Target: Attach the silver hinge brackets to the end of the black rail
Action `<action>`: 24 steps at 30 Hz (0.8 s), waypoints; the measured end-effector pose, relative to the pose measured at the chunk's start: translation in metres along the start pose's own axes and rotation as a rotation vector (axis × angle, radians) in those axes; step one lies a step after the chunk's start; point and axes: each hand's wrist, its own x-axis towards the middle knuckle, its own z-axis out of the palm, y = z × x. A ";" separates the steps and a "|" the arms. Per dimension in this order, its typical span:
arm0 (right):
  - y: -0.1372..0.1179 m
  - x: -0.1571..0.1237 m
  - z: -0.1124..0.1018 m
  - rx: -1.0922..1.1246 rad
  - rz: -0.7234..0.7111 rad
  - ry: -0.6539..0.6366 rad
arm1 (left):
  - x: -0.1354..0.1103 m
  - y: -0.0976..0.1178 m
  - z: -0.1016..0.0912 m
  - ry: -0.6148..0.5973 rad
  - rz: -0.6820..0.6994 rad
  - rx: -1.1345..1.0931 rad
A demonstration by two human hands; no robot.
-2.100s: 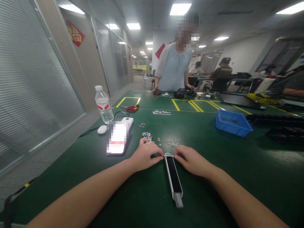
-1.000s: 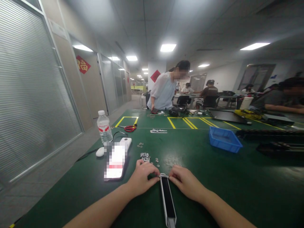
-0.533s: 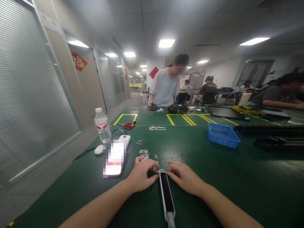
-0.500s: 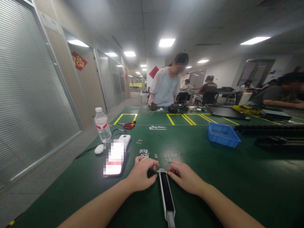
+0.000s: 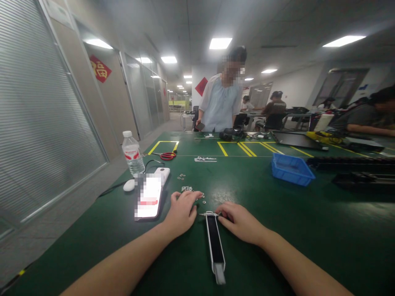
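Note:
A long narrow white-edged frame with a black inner face lies on the green table in front of me. A thin metal screw runs crosswise at its far end, its tip sticking out on the left. My right hand is closed at that end, thumb and fingers around the screw's right side, which they partly hide. My left hand is apart from the frame, fingers stretched and spread, its fingertips over small metal rings. Small metal brackets lie just beyond it, partly covered.
To the left are a lit phone, a white mouse-shaped object and a water bottle. Red-handled scissors and several thin metal pieces lie farther off. A blue bin stands right. A person stands across the table.
My left hand has come away from the screw and the frame, moving left and forward with its fingers opening. My right hand stays at the frame's end. The camera view has tilted slightly.

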 end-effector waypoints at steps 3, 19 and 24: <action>0.000 0.000 0.001 -0.007 0.007 -0.009 | 0.000 0.000 0.002 -0.100 0.077 0.022; 0.004 -0.001 0.002 -0.007 -0.021 0.013 | 0.000 -0.004 0.004 0.023 0.008 -0.025; 0.005 0.000 0.003 -0.010 -0.015 0.005 | 0.000 -0.002 0.003 0.016 0.009 0.022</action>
